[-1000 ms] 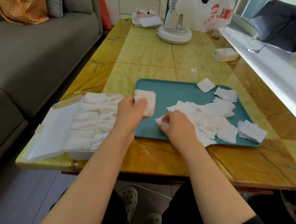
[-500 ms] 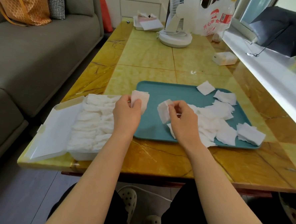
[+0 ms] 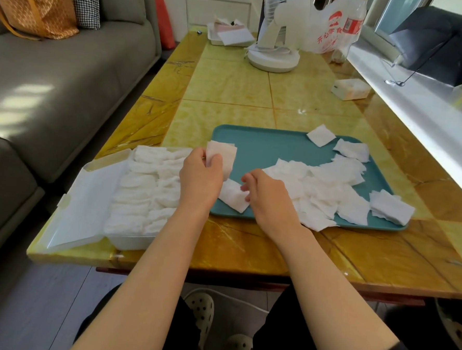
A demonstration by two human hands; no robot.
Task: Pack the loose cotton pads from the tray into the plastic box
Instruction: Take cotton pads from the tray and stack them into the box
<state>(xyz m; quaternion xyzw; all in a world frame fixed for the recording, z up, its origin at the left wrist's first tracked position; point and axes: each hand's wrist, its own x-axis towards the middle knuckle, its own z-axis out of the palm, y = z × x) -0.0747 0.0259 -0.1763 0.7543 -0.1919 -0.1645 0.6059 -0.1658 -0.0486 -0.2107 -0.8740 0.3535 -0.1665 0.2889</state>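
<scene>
- Left hand (image 3: 201, 178) grips the pad stack (image 3: 222, 158) upright beside the plastic box (image 3: 128, 243), which runs lengthwise away from the person.
- Right hand (image 3: 266, 198) touches a flat pad (image 3: 232, 199) on the tray (image 3: 266, 147), grasp unclear; earlier it held a pad raised.

One tray (image 3: 266, 147), one box (image 3: 128, 243) left of it, one fan (image 3: 272, 55) far. Two hands: left hand (image 3: 200, 181), right hand (image 3: 270, 201). Pads (image 3: 329, 186) are too many to count exactly.

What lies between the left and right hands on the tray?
In the head view, one loose cotton pad lies on the teal tray between the left hand, holding a stack of pads, and the right hand, whose fingertips touch its edge.
</scene>
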